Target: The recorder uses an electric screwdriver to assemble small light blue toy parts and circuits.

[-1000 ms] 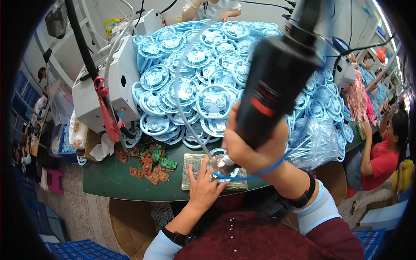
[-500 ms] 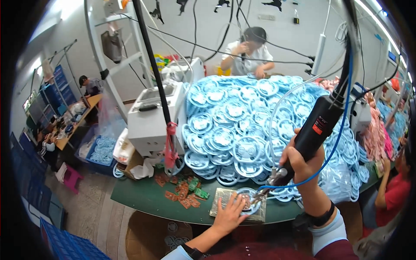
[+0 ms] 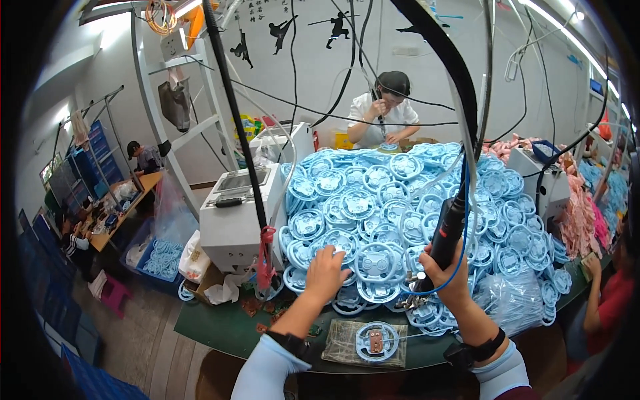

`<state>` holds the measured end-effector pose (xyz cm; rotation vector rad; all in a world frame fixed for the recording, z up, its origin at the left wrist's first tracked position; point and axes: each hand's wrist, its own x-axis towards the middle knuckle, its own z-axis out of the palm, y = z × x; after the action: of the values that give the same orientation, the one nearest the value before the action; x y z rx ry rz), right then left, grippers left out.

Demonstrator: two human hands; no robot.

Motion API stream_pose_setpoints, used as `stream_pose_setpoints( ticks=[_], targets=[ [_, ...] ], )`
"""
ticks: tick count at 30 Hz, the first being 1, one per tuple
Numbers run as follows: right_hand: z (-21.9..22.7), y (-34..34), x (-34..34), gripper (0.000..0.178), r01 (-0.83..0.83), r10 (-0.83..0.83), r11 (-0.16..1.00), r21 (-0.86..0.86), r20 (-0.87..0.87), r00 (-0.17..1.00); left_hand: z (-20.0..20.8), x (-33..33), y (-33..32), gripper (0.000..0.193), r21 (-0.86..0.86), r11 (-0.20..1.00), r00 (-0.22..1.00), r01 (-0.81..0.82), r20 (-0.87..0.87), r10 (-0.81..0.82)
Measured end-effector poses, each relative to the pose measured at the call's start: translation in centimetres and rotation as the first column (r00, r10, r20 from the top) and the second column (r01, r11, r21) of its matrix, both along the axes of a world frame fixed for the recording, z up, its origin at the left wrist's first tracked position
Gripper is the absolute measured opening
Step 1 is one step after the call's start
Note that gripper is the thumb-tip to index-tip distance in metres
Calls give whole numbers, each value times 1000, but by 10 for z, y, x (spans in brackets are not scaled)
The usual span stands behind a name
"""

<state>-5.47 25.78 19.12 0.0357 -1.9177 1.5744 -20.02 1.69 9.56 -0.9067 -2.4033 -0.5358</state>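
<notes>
A big heap of light blue toy steering wheels (image 3: 400,213) covers the green table (image 3: 220,327). My left hand (image 3: 327,270) reaches into the front of the heap, fingers curled over one wheel (image 3: 337,243). My right hand (image 3: 443,280) grips a black powered screwdriver (image 3: 448,230) that hangs from a cable, tip pointing down. One blue wheel (image 3: 375,341) with a brown circuit board in its middle lies on a flat mat (image 3: 340,345) at the table's front edge, below both hands.
A white machine box (image 3: 237,223) stands left of the heap, with small brown and green boards (image 3: 267,310) in front of it. Clear bags (image 3: 513,300) lie at the right. A person sits behind the heap, others work at the left and right. Cables hang overhead.
My left hand left the mat and reached up into the heap. A blue wheel now lies on the mat. My right hand moved the screwdriver up and to the right.
</notes>
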Motion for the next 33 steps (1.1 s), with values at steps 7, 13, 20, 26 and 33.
stream_pose_setpoints(
  ticks=[7, 13, 20, 26, 33],
  targets=[
    [-7, 6, 4, 49, 46, -45, 997, 68, -16, 999, 57, -62, 41, 89, -398, 916, 866, -47, 440, 236],
    [-7, 9, 11, 53, 7, -6, 995, 101, -10, 1000, 68, -57, 47, 99, -529, 849, 865, -15, 419, 276],
    [-9, 15, 14, 53, 10, -10, 994, 106, -6, 1000, 43, -22, -21, 59, 214, 976, 981, -30, 191, -12],
    [-17, 18, 12, 50, 57, -50, 988, 146, -51, 997, 30, 92, -44, 51, 647, 762, 866, 0, 381, -324],
    [-4, -1, 14, 44, -49, 46, 998, -29, -96, 994, -37, 188, -19, 49, 500, 854, 748, 146, 509, -426]
  ],
)
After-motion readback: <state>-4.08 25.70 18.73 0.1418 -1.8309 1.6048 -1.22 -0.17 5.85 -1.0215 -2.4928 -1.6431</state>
